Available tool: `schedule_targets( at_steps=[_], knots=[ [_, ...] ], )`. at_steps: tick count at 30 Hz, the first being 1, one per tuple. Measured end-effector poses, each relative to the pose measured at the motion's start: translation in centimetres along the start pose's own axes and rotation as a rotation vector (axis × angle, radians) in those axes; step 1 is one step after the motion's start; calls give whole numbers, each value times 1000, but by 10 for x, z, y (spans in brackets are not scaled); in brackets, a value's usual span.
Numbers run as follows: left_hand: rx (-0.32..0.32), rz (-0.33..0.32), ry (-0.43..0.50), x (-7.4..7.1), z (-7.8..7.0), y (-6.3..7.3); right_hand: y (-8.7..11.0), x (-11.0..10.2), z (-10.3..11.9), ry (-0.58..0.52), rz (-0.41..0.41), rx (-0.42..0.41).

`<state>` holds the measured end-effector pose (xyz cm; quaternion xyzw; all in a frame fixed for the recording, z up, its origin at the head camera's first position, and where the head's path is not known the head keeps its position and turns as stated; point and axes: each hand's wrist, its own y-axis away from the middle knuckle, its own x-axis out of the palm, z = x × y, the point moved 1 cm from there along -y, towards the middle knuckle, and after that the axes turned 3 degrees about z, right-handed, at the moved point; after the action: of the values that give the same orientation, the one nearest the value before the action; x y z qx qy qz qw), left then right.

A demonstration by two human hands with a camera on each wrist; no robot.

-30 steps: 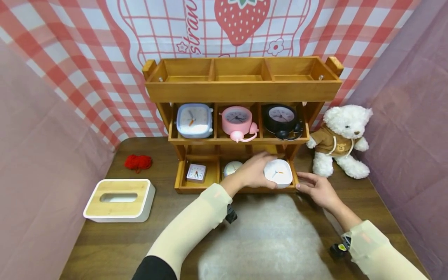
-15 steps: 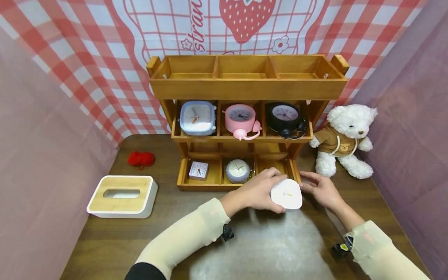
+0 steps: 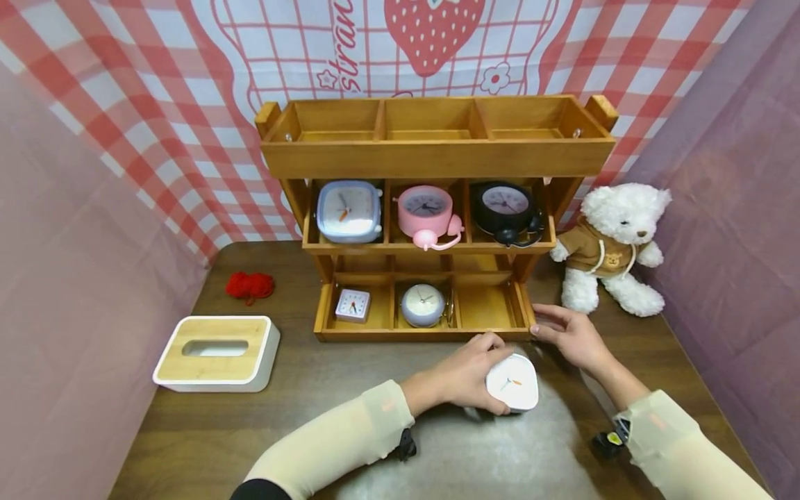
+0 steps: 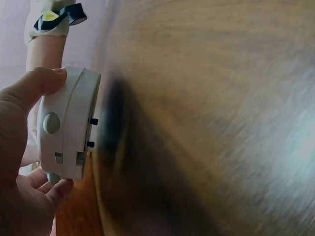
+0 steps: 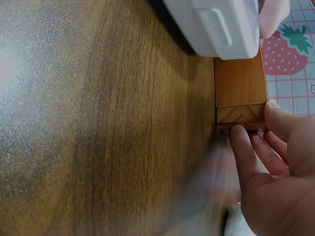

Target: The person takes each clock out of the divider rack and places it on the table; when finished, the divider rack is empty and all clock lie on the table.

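Note:
My left hand [image 3: 471, 375] grips a white alarm clock [image 3: 514, 383] with a rounded square face, thumb on one side and fingers round the other. It is in front of the wooden shelf [image 3: 431, 336], over the table. The clock's edge [image 4: 69, 123], with its buttons and back knobs, shows in the left wrist view. My right hand [image 3: 571, 338] holds the front right corner of the shelf's bottom tier. In the right wrist view, its thumb [image 5: 276, 113] lies at the tier's rim and its fingers [image 5: 246, 152] against the end.
Blue [image 3: 348, 212], pink [image 3: 425, 212] and black [image 3: 503, 208] clocks stand in the middle tier. Below are a small square clock [image 3: 353, 306] and a round one [image 3: 423, 305]. A teddy bear [image 3: 615, 253] sits right; red yarn [image 3: 250, 285] and a tissue box [image 3: 215, 353] lie left.
My left hand has drawn the white clock out of the bottom tier's right compartment, toward me over the table. My right hand has stayed at the shelf's corner.

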<state>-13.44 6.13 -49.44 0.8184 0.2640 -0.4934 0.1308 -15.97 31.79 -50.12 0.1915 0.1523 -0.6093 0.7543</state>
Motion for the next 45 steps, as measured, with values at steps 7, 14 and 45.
schedule_targets(
  at_steps=[7, 14, 45],
  knots=[
    [6, -25, -8, 13, -1, 1, 0, 1, 0, 36, 7, -3],
    [-45, -37, -29, 17, -4, 4, -1, 1, -1, 20, 15, -5],
    [-119, -138, -4, -24, 14, 35, -1, 0, -2, -92, 39, 2]
  ],
)
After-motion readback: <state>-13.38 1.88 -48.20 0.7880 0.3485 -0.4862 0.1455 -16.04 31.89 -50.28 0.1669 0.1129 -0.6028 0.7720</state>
